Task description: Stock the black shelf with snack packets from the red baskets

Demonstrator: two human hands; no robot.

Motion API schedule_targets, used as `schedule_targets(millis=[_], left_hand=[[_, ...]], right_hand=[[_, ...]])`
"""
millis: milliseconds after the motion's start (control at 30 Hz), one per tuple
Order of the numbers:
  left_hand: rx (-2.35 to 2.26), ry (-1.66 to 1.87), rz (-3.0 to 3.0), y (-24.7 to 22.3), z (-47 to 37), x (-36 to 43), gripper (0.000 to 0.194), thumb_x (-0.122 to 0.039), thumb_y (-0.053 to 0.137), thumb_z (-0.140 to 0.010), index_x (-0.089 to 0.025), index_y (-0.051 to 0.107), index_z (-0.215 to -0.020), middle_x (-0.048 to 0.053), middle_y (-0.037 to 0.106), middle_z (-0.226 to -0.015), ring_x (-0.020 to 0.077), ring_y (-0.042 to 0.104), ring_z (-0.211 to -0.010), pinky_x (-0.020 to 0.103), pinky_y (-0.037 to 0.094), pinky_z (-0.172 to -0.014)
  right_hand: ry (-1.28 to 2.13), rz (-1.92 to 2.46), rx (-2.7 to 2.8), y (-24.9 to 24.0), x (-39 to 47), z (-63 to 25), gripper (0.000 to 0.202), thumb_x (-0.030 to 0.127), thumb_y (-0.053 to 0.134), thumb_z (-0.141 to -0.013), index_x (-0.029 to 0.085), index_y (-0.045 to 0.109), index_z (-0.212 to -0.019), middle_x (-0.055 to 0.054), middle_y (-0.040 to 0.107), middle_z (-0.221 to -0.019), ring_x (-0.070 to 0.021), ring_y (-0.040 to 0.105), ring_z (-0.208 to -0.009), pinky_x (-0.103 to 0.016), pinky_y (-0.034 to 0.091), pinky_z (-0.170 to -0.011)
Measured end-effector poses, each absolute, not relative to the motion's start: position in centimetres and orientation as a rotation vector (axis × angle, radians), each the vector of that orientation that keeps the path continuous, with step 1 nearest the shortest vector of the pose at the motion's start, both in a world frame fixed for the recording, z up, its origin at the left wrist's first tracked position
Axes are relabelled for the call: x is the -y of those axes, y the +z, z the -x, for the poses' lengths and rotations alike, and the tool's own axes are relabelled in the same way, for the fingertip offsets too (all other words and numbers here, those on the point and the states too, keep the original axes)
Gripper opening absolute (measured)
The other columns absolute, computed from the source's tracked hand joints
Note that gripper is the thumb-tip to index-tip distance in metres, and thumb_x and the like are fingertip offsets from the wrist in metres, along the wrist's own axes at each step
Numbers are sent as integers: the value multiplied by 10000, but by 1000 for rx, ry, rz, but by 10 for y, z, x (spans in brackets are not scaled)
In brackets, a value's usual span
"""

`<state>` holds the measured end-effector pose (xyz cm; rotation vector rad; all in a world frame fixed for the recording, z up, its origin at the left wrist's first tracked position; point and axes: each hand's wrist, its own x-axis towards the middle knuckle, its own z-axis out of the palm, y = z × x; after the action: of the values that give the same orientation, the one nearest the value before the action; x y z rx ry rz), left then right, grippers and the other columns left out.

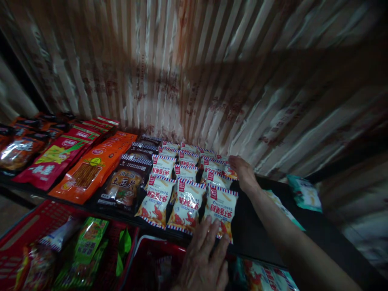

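Observation:
Small white snack bags [187,202] with red print and striped edges lie in overlapping rows on a black shelf [254,230]. My left hand [204,258] is at the shelf's front edge, fingers stretched out over the lower part of the front right white bag [220,206]. Farther back, my right hand [244,171] reaches to the right end of the back rows, its fingertips at a white bag [228,169]. Those right fingertips are partly hidden and dim, so whether they grip the bag does not show.
Left on the shelf lie dark potato-chip bags [124,182], orange packs [91,169] and pink-red packs [65,149]. Teal-edged bags [304,194] lie at the right. Red baskets [39,214] with packets stand below the front edge. A pleated sheet [194,72] hangs behind.

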<state>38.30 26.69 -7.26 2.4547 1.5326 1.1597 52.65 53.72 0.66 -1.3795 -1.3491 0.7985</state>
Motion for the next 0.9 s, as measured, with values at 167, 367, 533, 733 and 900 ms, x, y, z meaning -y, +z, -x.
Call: schedule_targets(millis=[167, 367, 533, 733, 900], left_hand=[[-1560, 1106, -2356, -77, -399, -266, 739, -131, 514, -765, -180, 235, -1448, 118, 106, -1558, 314, 109, -1422, 497, 408, -1040], [-1585, 1109, -2317, -87, -409, -271, 717, -98, 493, -782, -189, 240, -1447, 126, 57, -1562, 321, 100, -1422, 521, 387, -1046], [-1613, 1054, -2291, -90, -412, -275, 644, -91, 476, -796, -179, 320, -1414, 123, 66, -1560, 313, 116, -1421, 507, 387, -1051], [-1666, 1043, -2309, -91, -415, -277, 634, -86, 460, -783, -156, 341, -1402, 128, 106, -1554, 312, 123, -1420, 516, 398, -1040], [-1693, 1001, -2318, -92, -415, -277, 642, -66, 456, -763, -145, 352, -1392, 130, 124, -1548, 305, 132, -1418, 501, 412, -1036]], right_hand=[[971, 1393, 1164, -12, -505, -549, 390, 482, 373, -872, 220, 662, -878, -90, 715, -1035, -237, 647, -1011, -418, 457, -930], [1259, 1332, 999, -16, -492, -548, 414, 515, 373, -884, 245, 681, -947, -70, 689, -1130, -237, 557, -1171, -444, 372, -1012], [1345, 1229, 890, -24, -502, -539, 399, 506, 393, -882, 233, 679, -933, -63, 671, -1169, -256, 573, -1152, -443, 424, -981], [1312, 1205, 864, -41, -519, -533, 393, 505, 440, -848, 209, 697, -874, -88, 697, -1104, -278, 602, -1107, -432, 481, -937], [1289, 1195, 859, -47, -526, -533, 377, 498, 457, -836, 211, 702, -838, -81, 719, -1039, -287, 607, -1098, -443, 488, -933]])
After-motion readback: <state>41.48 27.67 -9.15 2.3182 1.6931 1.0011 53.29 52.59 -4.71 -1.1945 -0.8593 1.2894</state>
